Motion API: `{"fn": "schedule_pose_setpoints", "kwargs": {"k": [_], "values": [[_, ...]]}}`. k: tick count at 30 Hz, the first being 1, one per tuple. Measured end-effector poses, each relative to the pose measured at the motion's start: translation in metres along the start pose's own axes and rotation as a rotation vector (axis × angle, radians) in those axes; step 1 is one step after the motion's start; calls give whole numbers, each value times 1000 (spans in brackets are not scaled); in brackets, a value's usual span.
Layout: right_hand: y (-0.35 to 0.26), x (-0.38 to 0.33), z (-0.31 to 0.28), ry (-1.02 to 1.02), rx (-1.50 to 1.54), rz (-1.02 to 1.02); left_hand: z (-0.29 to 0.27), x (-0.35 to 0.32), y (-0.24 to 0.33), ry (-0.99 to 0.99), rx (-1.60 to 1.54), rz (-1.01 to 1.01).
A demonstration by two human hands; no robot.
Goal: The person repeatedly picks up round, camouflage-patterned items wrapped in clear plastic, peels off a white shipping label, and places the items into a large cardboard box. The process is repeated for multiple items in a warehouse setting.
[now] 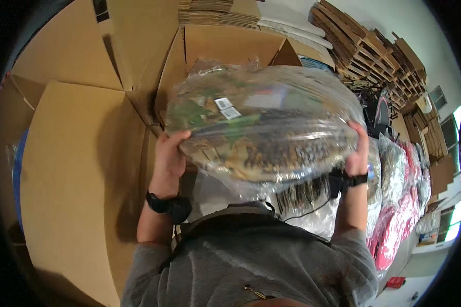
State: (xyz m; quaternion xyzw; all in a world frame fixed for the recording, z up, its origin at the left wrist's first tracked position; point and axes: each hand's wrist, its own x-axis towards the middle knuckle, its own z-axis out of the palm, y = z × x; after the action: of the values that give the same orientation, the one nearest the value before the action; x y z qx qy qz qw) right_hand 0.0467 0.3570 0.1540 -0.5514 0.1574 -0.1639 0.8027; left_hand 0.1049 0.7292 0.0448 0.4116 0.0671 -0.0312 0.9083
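In the head view, the left hand [170, 154] and right hand [359, 149] grasp opposite ends of a plastic-wrapped, camouflage-patterned bundle [271, 125], which is held up in front of the person, before an open cardboard box [233, 43]. Plastic-wrapped pink bundles [394, 225] lie to the right, and stacked wooden pallets [369, 48] stand at far right.

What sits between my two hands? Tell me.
In the head view, a large plastic-wrapped bundle spans the stretch from the left hand to the right hand.
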Motion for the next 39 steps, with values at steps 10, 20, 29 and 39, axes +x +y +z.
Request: {"fn": "schedule_pose_setpoints", "kwargs": {"k": [10,20,29,39], "values": [[121,334,0,-363,428,551,81,169,15,354,-21,134],[192,368,-8,-46,-270,851,-35,351,-57,-227,1016,-146],[56,221,-38,-423,-716,-71,-162,463,-164,-17,1402,-642],[218,-78,-168,703,-682,652,13,396,-149,-835,808,-763]]}}
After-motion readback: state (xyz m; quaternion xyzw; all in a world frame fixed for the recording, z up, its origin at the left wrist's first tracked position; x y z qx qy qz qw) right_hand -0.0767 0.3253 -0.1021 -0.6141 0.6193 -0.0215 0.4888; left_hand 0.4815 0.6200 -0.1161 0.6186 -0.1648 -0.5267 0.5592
